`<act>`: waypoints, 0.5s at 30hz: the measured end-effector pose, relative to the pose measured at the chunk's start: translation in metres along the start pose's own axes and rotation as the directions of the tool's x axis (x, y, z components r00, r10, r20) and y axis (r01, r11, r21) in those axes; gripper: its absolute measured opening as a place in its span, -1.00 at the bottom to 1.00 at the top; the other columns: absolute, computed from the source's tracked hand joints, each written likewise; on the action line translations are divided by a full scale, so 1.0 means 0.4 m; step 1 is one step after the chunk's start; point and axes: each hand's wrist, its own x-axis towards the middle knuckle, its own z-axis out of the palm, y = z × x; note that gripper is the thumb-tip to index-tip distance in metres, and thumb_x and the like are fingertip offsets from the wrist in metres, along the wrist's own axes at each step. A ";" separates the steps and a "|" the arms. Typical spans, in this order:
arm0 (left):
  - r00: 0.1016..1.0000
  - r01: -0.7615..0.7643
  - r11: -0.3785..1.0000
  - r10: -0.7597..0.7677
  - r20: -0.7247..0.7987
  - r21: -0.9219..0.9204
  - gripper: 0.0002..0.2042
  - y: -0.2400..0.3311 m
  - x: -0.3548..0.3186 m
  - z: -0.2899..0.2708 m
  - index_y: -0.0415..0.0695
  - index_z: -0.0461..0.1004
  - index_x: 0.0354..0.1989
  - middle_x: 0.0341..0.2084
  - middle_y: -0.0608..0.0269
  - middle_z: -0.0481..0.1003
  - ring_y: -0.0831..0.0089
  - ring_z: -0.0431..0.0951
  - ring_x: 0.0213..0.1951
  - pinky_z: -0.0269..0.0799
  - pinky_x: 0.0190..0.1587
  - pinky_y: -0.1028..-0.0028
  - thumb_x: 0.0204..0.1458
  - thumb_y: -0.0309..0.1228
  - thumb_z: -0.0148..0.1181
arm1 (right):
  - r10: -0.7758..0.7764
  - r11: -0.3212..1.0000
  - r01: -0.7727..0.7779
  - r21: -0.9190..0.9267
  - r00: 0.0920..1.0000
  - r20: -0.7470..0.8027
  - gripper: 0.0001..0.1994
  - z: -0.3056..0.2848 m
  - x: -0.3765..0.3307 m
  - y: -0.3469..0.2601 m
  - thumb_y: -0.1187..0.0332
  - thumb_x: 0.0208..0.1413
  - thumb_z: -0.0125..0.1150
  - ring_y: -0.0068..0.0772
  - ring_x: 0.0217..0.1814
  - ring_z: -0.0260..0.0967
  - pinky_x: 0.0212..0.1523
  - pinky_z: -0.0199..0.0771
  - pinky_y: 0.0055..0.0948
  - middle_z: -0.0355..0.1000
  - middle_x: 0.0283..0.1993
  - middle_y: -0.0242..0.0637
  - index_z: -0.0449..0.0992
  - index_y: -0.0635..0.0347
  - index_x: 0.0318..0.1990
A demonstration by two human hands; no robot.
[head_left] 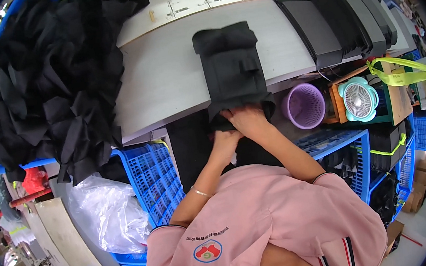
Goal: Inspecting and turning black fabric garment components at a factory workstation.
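Observation:
A black fabric piece (233,75) with a folded far end and a small loop on its right side lies over the near edge of the pale worktable (155,87). Its near end hangs off the edge toward me. My right hand (247,120) grips that near end, with its fingers bent over the cloth. Just below and to the left, my left hand (226,141) is closed at the underside of the same end. Its fingertips are mostly hidden behind the fabric and the right hand.
Loose black fabric pieces (60,87) heap up in a blue bin on the left. Stacked black pieces (306,30) lie at the far right. A purple basket (304,105), a small turquoise fan (359,99) and blue crates (155,173) stand around my lap.

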 end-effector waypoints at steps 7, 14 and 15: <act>0.743 -0.541 0.421 0.645 0.179 0.728 -0.62 0.232 0.027 -0.018 -0.20 0.42 0.15 0.03 0.08 0.52 0.16 0.50 0.10 0.37 0.18 0.32 0.13 -0.67 0.05 | -0.069 0.997 0.071 0.027 0.997 -0.045 -0.63 -0.007 -0.067 0.016 0.04 0.14 0.20 -0.03 -0.20 0.54 -0.16 0.54 -0.11 0.54 -0.12 -0.17 0.54 0.01 0.00; 0.694 -0.595 -0.050 0.472 0.544 0.802 -0.42 0.250 0.256 -0.059 -0.12 0.30 0.29 0.34 -0.06 0.18 -0.05 0.16 0.36 0.09 0.36 0.15 0.05 -0.40 0.29 | -0.171 0.983 0.164 0.086 0.982 0.081 -0.66 -0.094 -0.129 -0.022 0.12 0.14 0.21 -0.11 0.19 0.33 0.19 0.21 0.15 0.41 0.11 -0.22 0.51 0.00 0.02; 0.690 -0.599 -0.053 0.472 0.548 0.799 -0.42 0.241 0.250 -0.056 -0.12 0.30 0.29 0.34 -0.06 0.18 -0.05 0.16 0.36 0.09 0.36 0.15 0.05 -0.40 0.29 | -0.251 0.965 0.259 0.049 0.959 -0.131 -0.67 -0.086 -0.144 -0.012 0.13 0.13 0.22 -0.11 0.22 0.29 0.26 0.09 0.21 0.38 0.13 -0.22 0.51 0.00 0.00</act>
